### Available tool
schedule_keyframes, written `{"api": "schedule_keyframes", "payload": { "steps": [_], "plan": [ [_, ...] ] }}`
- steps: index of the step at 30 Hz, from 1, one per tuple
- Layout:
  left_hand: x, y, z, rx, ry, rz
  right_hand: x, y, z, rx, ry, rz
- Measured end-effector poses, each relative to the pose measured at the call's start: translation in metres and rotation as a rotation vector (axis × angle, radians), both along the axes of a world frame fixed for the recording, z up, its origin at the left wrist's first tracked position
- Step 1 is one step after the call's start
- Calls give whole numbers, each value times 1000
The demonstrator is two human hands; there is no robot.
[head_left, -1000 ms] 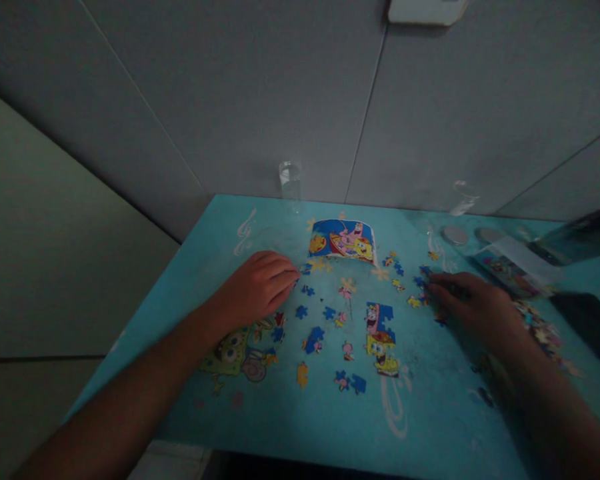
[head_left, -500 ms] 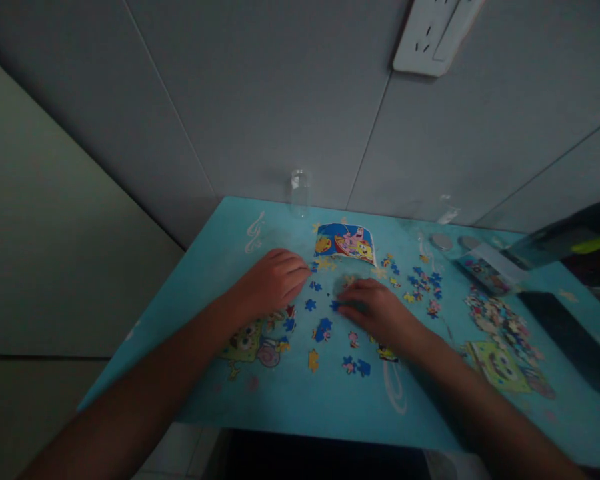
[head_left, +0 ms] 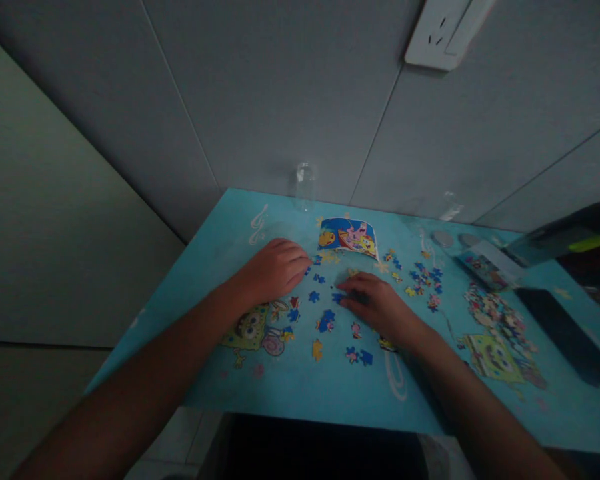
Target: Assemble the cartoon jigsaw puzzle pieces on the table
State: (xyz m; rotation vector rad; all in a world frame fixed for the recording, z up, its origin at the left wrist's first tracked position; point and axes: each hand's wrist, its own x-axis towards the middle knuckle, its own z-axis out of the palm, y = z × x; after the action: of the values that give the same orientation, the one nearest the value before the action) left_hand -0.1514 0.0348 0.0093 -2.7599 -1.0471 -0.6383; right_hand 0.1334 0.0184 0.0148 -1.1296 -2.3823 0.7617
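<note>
Over the blue table, my left hand (head_left: 279,268) is closed, its fingertips pinched at a small blue puzzle piece (head_left: 308,271) that they partly cover. My right hand (head_left: 373,301) rests with thumb and forefinger apart. A blue puzzle piece (head_left: 337,297) lies at its thumb tip, and I see nothing gripped there. Between the hands lie single blue pieces (head_left: 314,296) and a joined blue clump (head_left: 325,321). Behind them a curved picture sheet (head_left: 349,236) shows cartoon figures. Closer to me are a yellow piece (head_left: 317,349) and a blue piece (head_left: 366,357).
A clear jar (head_left: 305,189) stands by the wall. To the right are a cluster of blue pieces (head_left: 425,277), a heap of mixed pieces (head_left: 503,317), a small picture box (head_left: 487,267), two round lids (head_left: 443,239) and a dark flat object (head_left: 567,333).
The view has shifted slightly. My left fingertips have drawn back a little, showing more of the blue piece under them. My right hand has barely moved, its fingers a little straighter.
</note>
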Motion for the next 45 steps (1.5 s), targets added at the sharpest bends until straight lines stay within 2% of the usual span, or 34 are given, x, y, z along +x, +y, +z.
{"api": "schedule_keyframes", "payload": {
  "steps": [3,7,10,14,20,24,27,36,41,45],
  "plan": [
    [0,1,-1,-13,-1,1,14,5,9,-5,100,-74],
    [-2,1,-1,-26,-2,1,39,15,19,124,231,-407],
    [-1,2,-3,-28,-1,-7,50,19,19,185,204,-490],
    [1,1,-4,-27,7,-14,49,17,12,179,162,-390],
    [3,0,-3,-28,7,-17,30,10,1,182,147,-217],
    [3,-1,-2,-41,19,-12,11,0,-7,186,41,-19],
    [4,-2,-2,-45,25,-13,0,-6,-9,200,-58,60],
    [11,-7,-2,-36,29,-46,-6,-7,-9,52,-20,26],
    [16,-10,1,-44,22,-55,-8,-7,-9,37,-37,-37],
    [15,-9,0,-57,12,-52,-12,-12,-3,17,-20,-12]
  ]
}}
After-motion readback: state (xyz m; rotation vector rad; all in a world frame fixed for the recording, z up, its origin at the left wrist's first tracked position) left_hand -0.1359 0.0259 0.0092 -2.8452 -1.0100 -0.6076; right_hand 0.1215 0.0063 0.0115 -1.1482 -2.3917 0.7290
